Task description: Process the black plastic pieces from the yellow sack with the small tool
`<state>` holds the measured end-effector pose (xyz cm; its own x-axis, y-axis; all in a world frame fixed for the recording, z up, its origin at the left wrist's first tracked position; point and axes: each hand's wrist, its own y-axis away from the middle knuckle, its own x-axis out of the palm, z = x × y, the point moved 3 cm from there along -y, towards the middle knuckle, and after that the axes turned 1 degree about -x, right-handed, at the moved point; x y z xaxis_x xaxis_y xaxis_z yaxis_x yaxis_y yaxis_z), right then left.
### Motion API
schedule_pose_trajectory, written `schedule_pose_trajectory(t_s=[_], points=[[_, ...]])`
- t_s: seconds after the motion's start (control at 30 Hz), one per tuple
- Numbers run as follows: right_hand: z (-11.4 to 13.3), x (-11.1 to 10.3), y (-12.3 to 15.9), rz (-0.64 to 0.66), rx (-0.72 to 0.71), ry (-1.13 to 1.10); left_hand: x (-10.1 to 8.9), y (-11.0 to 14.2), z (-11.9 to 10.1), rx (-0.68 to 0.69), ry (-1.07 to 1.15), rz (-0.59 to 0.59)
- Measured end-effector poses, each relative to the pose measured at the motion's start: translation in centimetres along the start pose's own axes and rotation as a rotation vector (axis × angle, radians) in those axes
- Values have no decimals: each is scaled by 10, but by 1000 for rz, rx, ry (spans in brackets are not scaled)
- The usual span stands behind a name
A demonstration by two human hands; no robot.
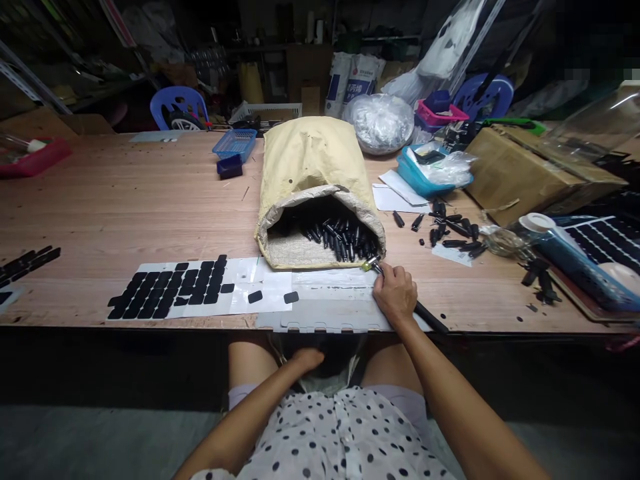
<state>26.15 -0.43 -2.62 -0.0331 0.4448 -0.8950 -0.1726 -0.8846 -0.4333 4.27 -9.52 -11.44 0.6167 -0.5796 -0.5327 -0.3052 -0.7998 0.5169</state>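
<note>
Background: dim shelving behind a blue chair (173,98), beyond your table's far edge.
Table (190,193): wood-grained, its near edge crossing above your lap.
Sack (315,150): yellowish, lying mid-table, its open mouth facing you near the front edge.
Black parts (347,241): heaped inside the mouth, mostly toward your right; loose pieces (453,228) lie farther right.
Right hand (397,292): closed around a black-handled tool (431,319), its yellowish-and-metal end at the mouth's right corner.
Left hand (309,360): below the near edge, over your lap; you can't tell whether it's open or closed.
White sheet (243,272): left of the sack along the near edge, bearing black rounded patches (156,293).
</note>
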Motion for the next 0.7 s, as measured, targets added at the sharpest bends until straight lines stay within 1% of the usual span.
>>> schedule_pose_trajectory(t_s=[0.07, 0.13, 0.17, 0.2, 0.23, 0.27, 0.3, 0.37, 0.4, 0.43, 0.47, 0.5, 0.53, 0.6, 0.67, 0.7], points=[[0, 0, 0, -4, 2, 1, -5, 17, -12, 29, -49, 166], [0, -1, 1, -5, 2, 3, -17, 31, -35, 152, -41, 410], [0, -1, 1, -4, 2, 4, -26, 36, -51, 228, 10, 524], [0, -1, 1, -3, 1, 5, -38, 37, -66, 284, 96, 608], [0, 0, 2, -2, 1, 6, -52, 33, -82, 313, 202, 624], [1, 0, 2, -1, 1, 7, -68, 25, -97, 332, 297, 555], [1, 0, 2, 1, 1, 8, -86, 12, -111, 343, 360, 410], [1, 0, 2, 4, 3, 7, -120, -18, -131, 331, 410, -21], [2, 0, 2, 6, 5, 6, -133, -32, -138, 290, 390, -210], [2, 0, 1, 7, 6, 6, -143, -46, -142, 221, 342, -362], [2, -1, 1, 9, 8, 6, -150, -58, -145, 141, 276, -471], [3, -1, 1, 12, 9, 8, -155, -68, -147, 55, 201, -536], [3, -1, 1, 15, 9, 9, -157, -77, -147, -26, 128, -565], [4, -2, 1, 24, 7, 12, -157, -89, -147, -144, 24, -558], [5, -2, 1, 31, 8, 15, -155, -94, -146, -198, -21, -530], [6, -2, 1, 33, 9, 18, -154, -95, -146, -201, -30, -528]])
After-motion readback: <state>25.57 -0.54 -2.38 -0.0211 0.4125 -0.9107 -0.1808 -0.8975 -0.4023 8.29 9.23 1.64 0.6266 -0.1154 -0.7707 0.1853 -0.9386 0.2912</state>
